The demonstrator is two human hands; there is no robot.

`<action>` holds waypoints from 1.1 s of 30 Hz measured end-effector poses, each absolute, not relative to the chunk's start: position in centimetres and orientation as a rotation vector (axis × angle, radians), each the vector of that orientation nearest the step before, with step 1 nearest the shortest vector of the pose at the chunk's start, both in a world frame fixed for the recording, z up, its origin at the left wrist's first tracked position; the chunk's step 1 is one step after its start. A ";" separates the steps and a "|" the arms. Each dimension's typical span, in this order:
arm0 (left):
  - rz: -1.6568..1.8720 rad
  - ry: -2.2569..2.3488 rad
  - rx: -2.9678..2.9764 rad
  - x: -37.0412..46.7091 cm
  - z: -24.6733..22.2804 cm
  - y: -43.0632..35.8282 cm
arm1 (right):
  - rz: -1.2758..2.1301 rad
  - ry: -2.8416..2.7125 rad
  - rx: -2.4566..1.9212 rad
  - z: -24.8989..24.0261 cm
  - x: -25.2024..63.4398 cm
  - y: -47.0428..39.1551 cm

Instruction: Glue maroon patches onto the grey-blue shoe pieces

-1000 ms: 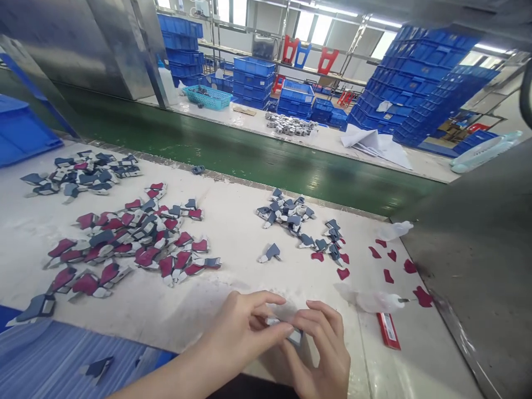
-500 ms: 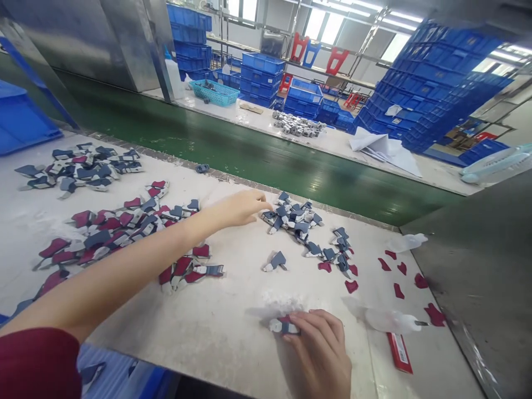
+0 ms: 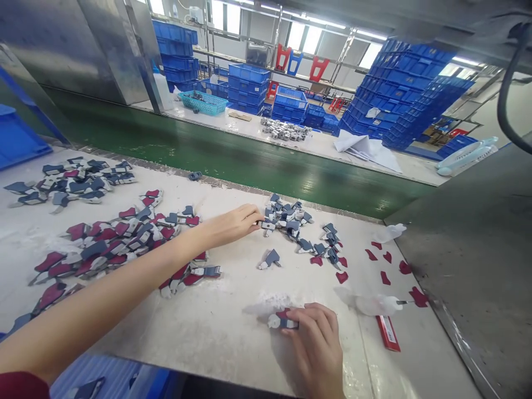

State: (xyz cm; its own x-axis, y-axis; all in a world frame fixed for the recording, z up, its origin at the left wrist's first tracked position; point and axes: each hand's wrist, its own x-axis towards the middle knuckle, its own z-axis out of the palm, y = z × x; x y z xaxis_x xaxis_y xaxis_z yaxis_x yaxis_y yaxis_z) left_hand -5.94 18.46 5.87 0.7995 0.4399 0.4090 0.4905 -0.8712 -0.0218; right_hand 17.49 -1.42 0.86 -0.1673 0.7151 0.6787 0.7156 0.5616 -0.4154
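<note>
Head view: right hand (image 3: 318, 343) pinches one part (image 3: 277, 320) near tabletop edge (image 3: 233, 378), open room leftward. Left hand (image 3: 239, 224) touches one piece (image 3: 268, 226), grip unclear.

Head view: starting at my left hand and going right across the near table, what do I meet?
Left hand → red-and-grey part → right hand → red packet with white label → large red piece by the steel panel.
</note>
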 end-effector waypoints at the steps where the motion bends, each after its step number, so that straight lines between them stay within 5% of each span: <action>1: -0.654 -0.736 -2.851 -6.0 6.3 17.4 | -0.002 -1.893 -1.153 0.8 17.5 -1.5; 25: -0.467 -0.907 -2.496 -7.8 10.3 2.5 | 0.203 -1.897 -1.006 -1.3 2.4 -0.2; 33: -0.378 -0.870 -2.561 -6.1 9.3 2.7 | 0.310 -1.887 -1.037 0.0 10.2 -4.4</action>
State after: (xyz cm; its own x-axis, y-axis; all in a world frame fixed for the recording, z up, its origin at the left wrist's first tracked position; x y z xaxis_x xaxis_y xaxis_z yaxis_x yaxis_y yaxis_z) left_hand -6.06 2.73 9.31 0.7687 0.5173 0.3761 0.6279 -0.7225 -0.2894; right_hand 10.21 -4.37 -0.02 -0.2121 0.7661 0.6068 0.5316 0.6115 -0.5861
